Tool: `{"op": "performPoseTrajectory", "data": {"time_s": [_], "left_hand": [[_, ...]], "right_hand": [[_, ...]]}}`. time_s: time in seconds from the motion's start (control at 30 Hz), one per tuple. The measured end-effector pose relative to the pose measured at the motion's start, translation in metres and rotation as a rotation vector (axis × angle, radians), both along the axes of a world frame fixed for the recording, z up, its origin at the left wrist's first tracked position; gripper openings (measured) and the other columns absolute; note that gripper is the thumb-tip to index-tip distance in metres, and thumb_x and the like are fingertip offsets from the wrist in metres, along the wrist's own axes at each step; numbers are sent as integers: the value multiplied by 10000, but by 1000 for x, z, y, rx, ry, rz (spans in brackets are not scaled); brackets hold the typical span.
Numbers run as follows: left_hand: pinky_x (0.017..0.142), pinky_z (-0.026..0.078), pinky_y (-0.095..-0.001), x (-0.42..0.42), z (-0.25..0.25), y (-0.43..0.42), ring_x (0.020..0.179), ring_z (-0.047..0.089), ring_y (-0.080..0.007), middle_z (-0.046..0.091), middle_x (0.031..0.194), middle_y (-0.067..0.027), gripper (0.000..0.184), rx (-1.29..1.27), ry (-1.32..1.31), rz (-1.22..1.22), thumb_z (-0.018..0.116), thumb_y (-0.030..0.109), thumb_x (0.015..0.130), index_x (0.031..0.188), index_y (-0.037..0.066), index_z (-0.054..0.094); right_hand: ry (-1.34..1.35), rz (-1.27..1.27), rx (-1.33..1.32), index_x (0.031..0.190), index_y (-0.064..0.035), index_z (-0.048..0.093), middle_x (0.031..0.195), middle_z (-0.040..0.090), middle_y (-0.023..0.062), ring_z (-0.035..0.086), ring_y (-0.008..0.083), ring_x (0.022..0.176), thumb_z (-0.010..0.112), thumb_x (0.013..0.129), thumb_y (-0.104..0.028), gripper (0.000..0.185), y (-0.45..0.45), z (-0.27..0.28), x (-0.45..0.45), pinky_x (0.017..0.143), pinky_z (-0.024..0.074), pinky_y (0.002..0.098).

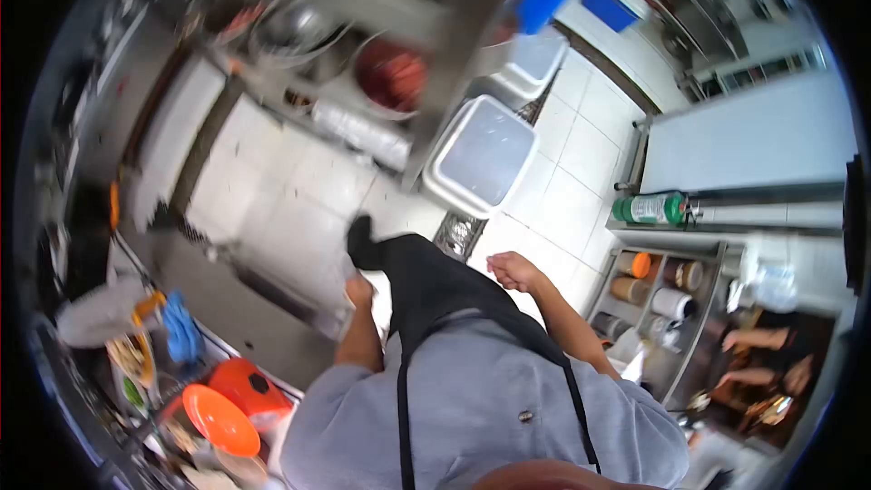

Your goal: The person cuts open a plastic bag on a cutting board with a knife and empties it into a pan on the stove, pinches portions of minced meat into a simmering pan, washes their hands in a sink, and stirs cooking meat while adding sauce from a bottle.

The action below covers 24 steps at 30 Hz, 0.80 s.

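The right hand has its fingers bent loosely in toward the palm, a narrow grip, and I cannot tell whether it is fully closed or holds anything. The left hand is blurred and partly seen beside the dark clothing, so its grip cannot be told either.

In the head view the right hand hangs over the white floor tiles, near a floor grate and the large white lidded container, which stands ahead of it, apart from the fingers. A second lidded container stands just beyond the first. The left hand is near the dark shoe, with a steel surface off to its left.

Farther forward, a mass of something red sits on a low shelf, with a white roll-like thing along the shelf's edge. At the lower left, an orange bowl is tilted close to a blue cloth-like item. To the right, a green cylinder lies near a rack of jars, and beyond the rack another person's bare forearm shows against dark clothes
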<state>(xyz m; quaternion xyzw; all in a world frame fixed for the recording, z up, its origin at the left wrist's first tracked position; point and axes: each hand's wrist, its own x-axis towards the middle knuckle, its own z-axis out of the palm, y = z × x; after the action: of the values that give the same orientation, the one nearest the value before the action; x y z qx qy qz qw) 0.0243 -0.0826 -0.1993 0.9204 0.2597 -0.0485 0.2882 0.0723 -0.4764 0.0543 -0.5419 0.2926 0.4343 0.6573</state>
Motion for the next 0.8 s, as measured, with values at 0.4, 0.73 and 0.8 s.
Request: {"op": "performPoseTrajectory", "data": {"time_s": [0.4, 0.73, 0.8], "left_hand": [[760, 435, -448, 191, 241, -322, 808, 579, -311, 634, 842, -157, 346, -478, -27, -541, 545, 306, 958, 893, -26, 617], [962, 446, -447, 590, 316, -807, 1114, 551, -389, 605, 1157, -193, 248, -350, -695, -1366, 557, 69, 868, 1108, 59, 620], [867, 491, -435, 666, 367, -874, 1030, 593, -366, 617, 1121, -173, 226, -447, -647, -1398, 562, 102, 872, 1089, 90, 627]], "right_hand": [[-432, -146, -125, 785, -53, 611, 518, 388, -42, 332, 78, 398, 528, 966, -322, 334, -283, 3, 161, 367, 242, 268], [350, 559, -766, 775, 20, 671, 770, 669, 174, 639, 286, 709, 774, 717, -164, 219, -568, -148, -65, 607, 497, 425], [414, 655, -568, 768, 26, 672, 728, 660, 168, 631, 272, 654, 783, 712, -139, 207, -582, -132, -33, 548, 481, 428]]}}
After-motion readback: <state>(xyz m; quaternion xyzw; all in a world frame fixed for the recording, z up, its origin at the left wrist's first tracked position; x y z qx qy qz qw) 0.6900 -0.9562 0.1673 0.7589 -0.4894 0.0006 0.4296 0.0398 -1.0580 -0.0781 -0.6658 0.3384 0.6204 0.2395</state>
